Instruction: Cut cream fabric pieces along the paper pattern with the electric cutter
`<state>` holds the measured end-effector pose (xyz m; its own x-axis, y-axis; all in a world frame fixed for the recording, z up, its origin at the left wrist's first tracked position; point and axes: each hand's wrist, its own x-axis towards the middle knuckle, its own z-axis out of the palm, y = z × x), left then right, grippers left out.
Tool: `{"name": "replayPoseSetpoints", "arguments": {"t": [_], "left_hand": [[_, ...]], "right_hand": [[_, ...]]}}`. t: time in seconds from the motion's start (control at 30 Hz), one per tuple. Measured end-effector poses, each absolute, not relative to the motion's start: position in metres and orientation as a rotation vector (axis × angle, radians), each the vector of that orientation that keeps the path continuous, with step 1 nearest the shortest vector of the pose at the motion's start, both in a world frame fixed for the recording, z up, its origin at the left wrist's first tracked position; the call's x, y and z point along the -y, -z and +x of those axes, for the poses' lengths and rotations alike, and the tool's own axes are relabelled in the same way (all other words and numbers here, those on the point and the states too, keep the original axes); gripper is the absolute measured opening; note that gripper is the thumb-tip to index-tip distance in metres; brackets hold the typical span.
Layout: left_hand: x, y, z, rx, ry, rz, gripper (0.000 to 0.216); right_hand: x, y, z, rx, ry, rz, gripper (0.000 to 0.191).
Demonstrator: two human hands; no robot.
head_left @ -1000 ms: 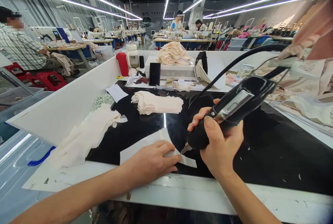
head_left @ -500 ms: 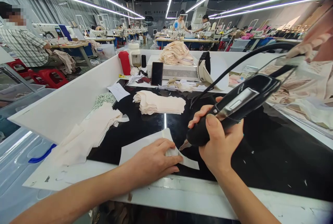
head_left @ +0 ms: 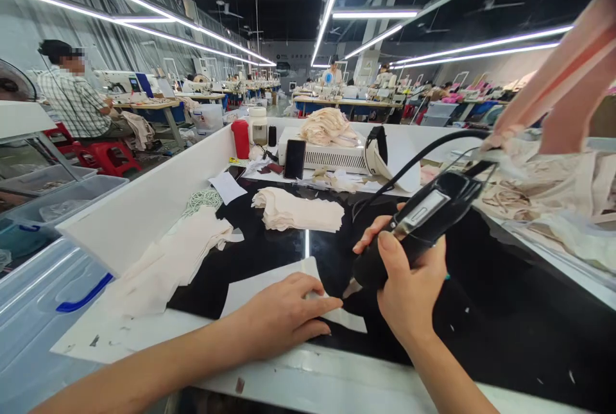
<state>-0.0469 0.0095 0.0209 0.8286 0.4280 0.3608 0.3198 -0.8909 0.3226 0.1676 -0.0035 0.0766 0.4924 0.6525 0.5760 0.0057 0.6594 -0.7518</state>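
Observation:
My left hand lies flat, fingers stretched out, pressing a pale piece of fabric onto the black glossy worktop. My right hand is wrapped round a black corded cutting tool. Its metal tip touches the fabric just right of my left fingertips. The tool's black cable arcs up and away to the right.
A stack of cut pale pieces lies mid-table, another pile at the left. A white box with folded fabric, a phone and a red bottle stand at the back. Another person's hand holds fabric at right.
The view has tilted up, so everything sits lower in the frame. My hands, the tool and the fabric keep almost the same pose relative to each other.

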Motion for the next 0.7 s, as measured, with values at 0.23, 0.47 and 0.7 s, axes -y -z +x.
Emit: {"name": "replayPoseSetpoints", "arguments": {"t": [0.23,0.47,0.7], "left_hand": [[-0.038,-0.03,-0.038,-0.591,-0.572,2.812,0.021],[-0.053,-0.029,-0.026,-0.604,-0.361,2.799,0.009],[-0.056,-0.057,-0.021,-0.775,-0.436,2.658,0.013]], "right_hand": [[0.005,-0.075,0.209,1.043,-0.322,-1.06,0.055],[0.035,-0.057,0.243,0.891,0.199,-0.998,0.055],[0.058,-0.024,0.227,1.626,-0.256,-1.234,0.032]]}}
